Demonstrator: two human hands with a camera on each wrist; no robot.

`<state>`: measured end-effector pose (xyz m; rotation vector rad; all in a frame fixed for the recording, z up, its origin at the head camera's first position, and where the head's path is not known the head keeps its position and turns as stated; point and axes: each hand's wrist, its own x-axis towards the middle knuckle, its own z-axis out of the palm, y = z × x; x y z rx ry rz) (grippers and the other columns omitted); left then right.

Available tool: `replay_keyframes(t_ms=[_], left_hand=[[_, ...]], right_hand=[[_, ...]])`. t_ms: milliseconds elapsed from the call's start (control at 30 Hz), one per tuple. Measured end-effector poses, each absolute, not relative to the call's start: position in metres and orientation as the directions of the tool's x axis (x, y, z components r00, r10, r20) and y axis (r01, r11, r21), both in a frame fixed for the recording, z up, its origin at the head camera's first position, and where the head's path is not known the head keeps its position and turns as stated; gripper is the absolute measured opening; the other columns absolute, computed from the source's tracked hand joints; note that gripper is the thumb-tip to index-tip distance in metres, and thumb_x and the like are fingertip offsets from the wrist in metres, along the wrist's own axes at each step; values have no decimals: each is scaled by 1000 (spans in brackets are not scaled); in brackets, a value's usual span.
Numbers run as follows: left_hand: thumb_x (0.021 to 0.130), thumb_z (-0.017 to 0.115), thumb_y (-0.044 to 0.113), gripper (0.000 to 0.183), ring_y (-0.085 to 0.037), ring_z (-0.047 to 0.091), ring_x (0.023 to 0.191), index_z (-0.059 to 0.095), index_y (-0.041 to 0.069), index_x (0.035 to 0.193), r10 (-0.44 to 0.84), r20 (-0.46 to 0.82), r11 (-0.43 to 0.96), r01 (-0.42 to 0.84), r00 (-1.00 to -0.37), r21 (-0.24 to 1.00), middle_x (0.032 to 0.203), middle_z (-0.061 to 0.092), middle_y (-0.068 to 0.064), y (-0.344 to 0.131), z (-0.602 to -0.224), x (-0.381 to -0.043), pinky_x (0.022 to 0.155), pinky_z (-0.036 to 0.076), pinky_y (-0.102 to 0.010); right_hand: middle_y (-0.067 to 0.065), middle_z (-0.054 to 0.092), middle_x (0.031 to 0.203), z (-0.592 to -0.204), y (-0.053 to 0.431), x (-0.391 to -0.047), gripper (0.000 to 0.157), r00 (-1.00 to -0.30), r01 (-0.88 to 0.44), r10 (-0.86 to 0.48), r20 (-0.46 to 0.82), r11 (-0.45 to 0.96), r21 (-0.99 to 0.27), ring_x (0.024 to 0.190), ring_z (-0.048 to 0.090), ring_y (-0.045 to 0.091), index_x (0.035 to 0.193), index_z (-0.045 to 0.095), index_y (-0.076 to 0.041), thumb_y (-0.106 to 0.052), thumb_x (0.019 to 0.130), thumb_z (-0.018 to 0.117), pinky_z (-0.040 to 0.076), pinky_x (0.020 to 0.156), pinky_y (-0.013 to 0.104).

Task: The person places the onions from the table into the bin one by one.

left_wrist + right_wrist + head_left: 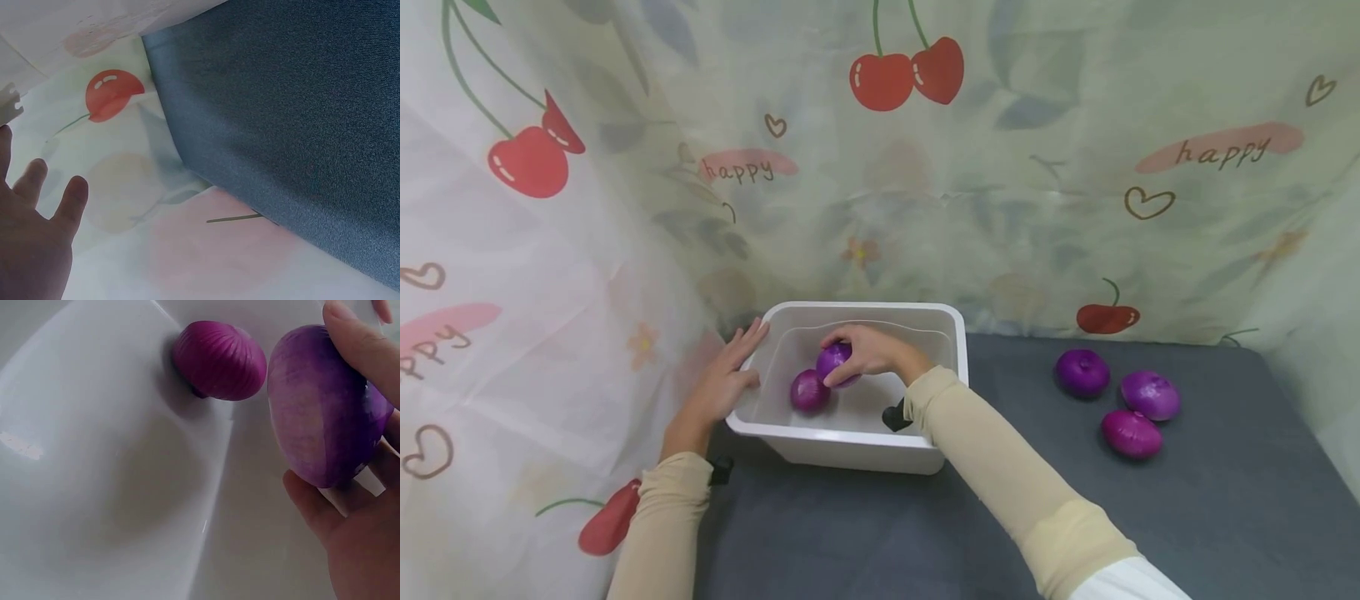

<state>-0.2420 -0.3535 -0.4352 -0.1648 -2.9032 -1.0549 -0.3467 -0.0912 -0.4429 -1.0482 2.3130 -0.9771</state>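
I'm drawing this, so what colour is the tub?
The tub is white, seen best in the head view.

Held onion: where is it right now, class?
In the right wrist view, the held onion is at the upper right, in the right hand, right of another onion in the bin.

- Onion (312, 406) in the right fingers (312, 503): smooth and glossy, plastic-looking, with bright highlights.
- Second onion (219, 359), just beside those fingers: finely ridged, softer sheen.
- Three onions (1151, 395), well apart from the fingers: shiny.
- Tub (850, 454) under the left fingers (72, 194): smooth, glossy, apparently plastic.
- Table (281, 125) below the fingers: matt, fine-grained, cloth-like surface.
- Sleeves (1000, 475) behind the fingers: matt, wrinkled cloth.
- Printed sheet (925, 208) beyond the fingers: thin, creased; cloth or plastic, unclear.
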Motion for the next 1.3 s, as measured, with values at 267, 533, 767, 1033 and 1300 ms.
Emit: replay_keyframes(t_ms=[267, 533, 767, 1033, 1300], left_hand=[[77, 53, 6, 81, -33, 5, 151, 29, 31, 150, 87, 89, 756, 124, -992, 643, 161, 17, 6, -353, -435, -242, 116, 9, -63], [77, 54, 6, 81, -34, 5, 150, 29, 29, 150, 103, 94, 759, 139, -990, 636, 161, 17, 7, -351, -434, -243, 116, 9, -62], [77, 53, 7, 80, -33, 4, 151, 30, 31, 150, 81, 84, 760, 116, -993, 639, 161, 17, 5, -351, -433, -240, 115, 10, -63], [77, 53, 6, 80, -34, 3, 151, 29, 29, 150, 88, 89, 762, 125, -992, 636, 161, 16, 5, -353, -437, -242, 115, 8, -64], [76, 53, 5, 81, -36, 4, 150, 29, 28, 150, 101, 105, 757, 145, -989, 637, 162, 17, 1, -355, -437, -243, 115, 9, -63]], right_hand=[[10, 52, 141, -445, -91, -348, 78, -596, -469, -798, -87, 435, -769, 132, 47, 33, 137, 50, -8, -36, 71, 81, 37, 110, 39], [9, 55, 138, -438, -89, -346, 72, -609, -454, -790, -68, 419, -786, 131, 49, 32, 135, 52, -12, -39, 73, 79, 39, 109, 38], [-1, 55, 137, -421, -92, -341, 68, -605, -422, -796, 15, 304, -854, 130, 51, 25, 135, 51, -19, -38, 75, 78, 42, 107, 35], [-3, 56, 136, -392, -69, -336, 63, -613, -424, -783, 104, 215, -880, 128, 53, 22, 132, 53, -20, -30, 75, 79, 43, 106, 35], [2, 52, 140, -368, -17, -340, 63, -644, -439, -742, 187, 158, -885, 131, 49, 24, 135, 51, -16, -23, 78, 77, 39, 110, 43]])
